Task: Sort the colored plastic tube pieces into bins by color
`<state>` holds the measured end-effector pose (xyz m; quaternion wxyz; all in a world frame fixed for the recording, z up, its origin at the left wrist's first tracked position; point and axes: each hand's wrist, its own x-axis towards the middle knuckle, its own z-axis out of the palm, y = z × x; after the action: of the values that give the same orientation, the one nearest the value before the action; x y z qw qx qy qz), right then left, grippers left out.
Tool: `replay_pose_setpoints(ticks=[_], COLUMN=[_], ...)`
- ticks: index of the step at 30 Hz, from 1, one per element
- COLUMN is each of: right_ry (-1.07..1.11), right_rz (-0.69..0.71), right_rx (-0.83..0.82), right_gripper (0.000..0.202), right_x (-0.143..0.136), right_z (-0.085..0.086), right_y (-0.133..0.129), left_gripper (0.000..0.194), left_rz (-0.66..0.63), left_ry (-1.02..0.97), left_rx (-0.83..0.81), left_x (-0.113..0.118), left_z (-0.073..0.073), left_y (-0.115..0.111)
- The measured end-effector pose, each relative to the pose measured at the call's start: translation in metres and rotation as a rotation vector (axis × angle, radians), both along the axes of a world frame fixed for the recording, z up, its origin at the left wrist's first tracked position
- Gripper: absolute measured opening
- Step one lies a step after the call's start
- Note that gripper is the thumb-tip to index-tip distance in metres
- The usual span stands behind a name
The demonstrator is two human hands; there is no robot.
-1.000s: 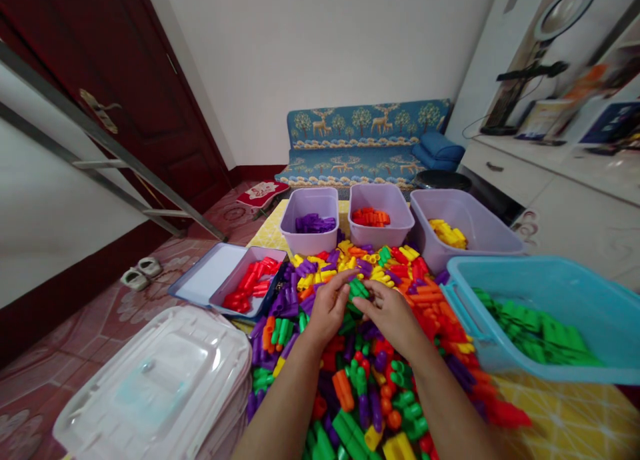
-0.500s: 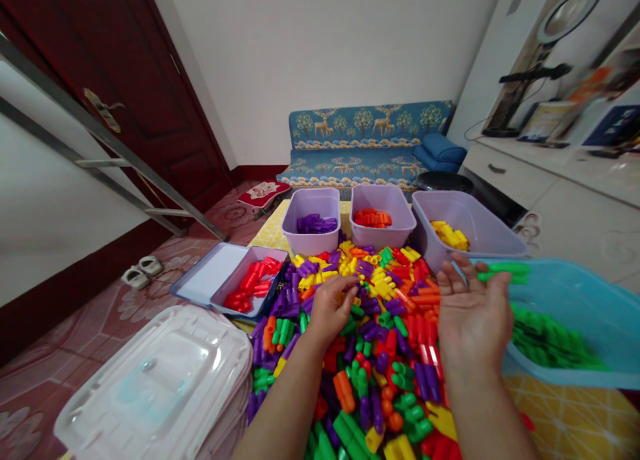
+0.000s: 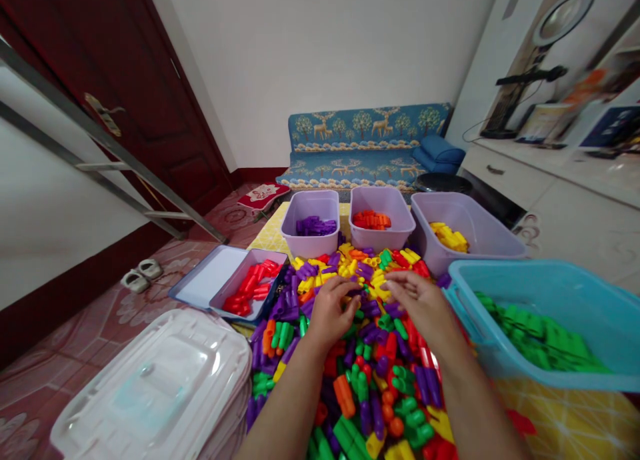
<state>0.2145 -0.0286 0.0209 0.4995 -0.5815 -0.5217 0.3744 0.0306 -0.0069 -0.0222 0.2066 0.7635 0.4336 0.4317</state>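
My left hand [image 3: 331,315] is over the middle of a heap of colourful plastic building pieces [image 3: 345,397], fingers curled with the thumb tip close to them. Purple shows by its fingertips, but what they hold, if anything, cannot be made out. My right hand [image 3: 420,303] reaches in from the right, its fingers stretched toward yellow pieces [image 3: 377,288] and apart. Nothing shows in it. To its right is a teal bin [image 3: 480,333] with green pieces [image 3: 547,337] inside.
Behind the heap stand lilac bins with purple [image 3: 316,226], orange [image 3: 371,220] and yellow pieces [image 3: 449,237]. At left are an open case [image 3: 203,283] with red pieces [image 3: 255,287] and stacked white lids [image 3: 155,380]. A ladder [image 3: 115,147] leans farther left.
My right hand has moved left from the teal bin to the heap and turned over. The green piece has left it. My left hand has hardly moved.
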Motion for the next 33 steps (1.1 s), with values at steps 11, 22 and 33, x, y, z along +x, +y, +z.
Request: replay_pose_setpoints(ticks=[11, 22, 33], right_ry=[-0.996, -0.739, -0.269], right_rz=[0.204, 0.178, 0.166], right_rx=[-0.097, -0.04, 0.043], right_gripper=[0.053, 0.065, 0.055], right_x=[-0.035, -0.035, -0.039], right_z=[-0.014, -0.024, -0.021], right_y=[-0.006, -0.001, 0.0], left_gripper=[0.052, 0.067, 0.034], left_rz=[0.038, -0.08, 0.025], left_ry=[0.267, 0.064, -0.471], left_rx=[0.012, -0.017, -0.241], left_x=[0.002, 0.002, 0.003], left_z=[0.005, -0.003, -0.001], left_y=[-0.006, -0.001, 0.0])
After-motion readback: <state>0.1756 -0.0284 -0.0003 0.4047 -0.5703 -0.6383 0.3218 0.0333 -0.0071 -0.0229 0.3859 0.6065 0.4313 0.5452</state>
